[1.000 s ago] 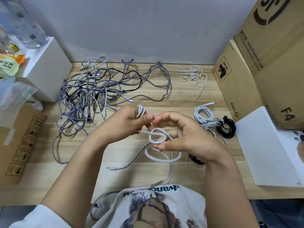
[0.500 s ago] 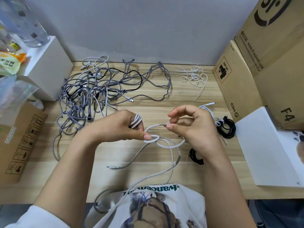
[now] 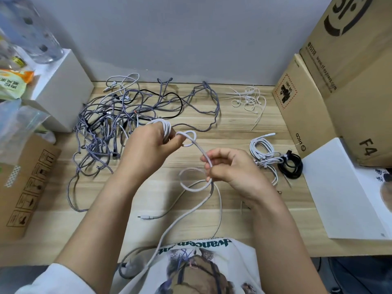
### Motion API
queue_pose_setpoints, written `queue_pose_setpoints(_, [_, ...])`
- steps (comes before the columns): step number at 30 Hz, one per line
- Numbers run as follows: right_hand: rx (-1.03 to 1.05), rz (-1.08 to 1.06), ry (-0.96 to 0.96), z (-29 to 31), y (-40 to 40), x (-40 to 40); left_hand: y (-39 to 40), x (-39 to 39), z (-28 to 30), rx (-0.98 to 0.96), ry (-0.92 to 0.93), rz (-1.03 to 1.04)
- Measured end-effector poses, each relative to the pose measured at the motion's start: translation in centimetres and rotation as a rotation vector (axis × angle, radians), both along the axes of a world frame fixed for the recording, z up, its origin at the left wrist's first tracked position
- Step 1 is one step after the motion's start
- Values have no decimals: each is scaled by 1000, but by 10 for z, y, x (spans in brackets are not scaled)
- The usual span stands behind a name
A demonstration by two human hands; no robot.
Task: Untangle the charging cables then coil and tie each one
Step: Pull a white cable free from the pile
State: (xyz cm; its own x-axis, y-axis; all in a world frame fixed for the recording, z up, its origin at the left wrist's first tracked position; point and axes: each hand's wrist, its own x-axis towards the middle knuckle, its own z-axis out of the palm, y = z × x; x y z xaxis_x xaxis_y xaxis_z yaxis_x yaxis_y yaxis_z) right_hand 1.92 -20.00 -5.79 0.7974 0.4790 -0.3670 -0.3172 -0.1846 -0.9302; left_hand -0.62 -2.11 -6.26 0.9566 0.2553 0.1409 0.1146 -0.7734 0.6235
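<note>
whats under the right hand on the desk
Below the right hand a loose loop of the white cable lies over the wooden desk. A small dark bit shows beside the wrist; the rest of it is covered, so I cannot tell what it is.

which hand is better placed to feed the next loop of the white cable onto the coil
Right. The right hand already pinches the free run of the white cable, while the left hand is occupied holding the finished loops.
</note>
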Motion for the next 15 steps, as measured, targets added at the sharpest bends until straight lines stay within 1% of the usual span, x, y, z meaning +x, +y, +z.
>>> queue_pose_setpoints(1, [-4, 8, 4, 0, 0, 0, 0, 0, 0, 2, -2, -2])
queue_pose_setpoints(2, [37, -10, 24, 1, 0, 1, 0, 0, -1, -4, -7, -11])
queue_pose_setpoints(4, [236, -90, 110, 3, -1, 3, 2, -1, -1, -22, -2, -46])
queue_pose_setpoints(6, [419, -183, 164, 5, -5, 6, 3, -3, -1, -48, 45, -122])
queue_pose_setpoints(8, [467, -263, 143, 4, -8, 11, 3, -7, 2, -159, 112, -220])
queue_pose_setpoints(9, [427, -291, 90, 2, -9, 14, 2, -9, 5, -249, 136, -270])
queue_pose_setpoints(11, [228, -305, -92, -3, -9, 17, 0, -13, 10, -404, 134, -353])
queue_pose_setpoints(13, [-3, -262, -310, -9, -6, 18, -4, -14, 15, -490, 96, -402])
queue_pose_setpoints(15, [-121, -194, -432, -15, 1, 15, -8, -14, 18, -556, 79, -426])
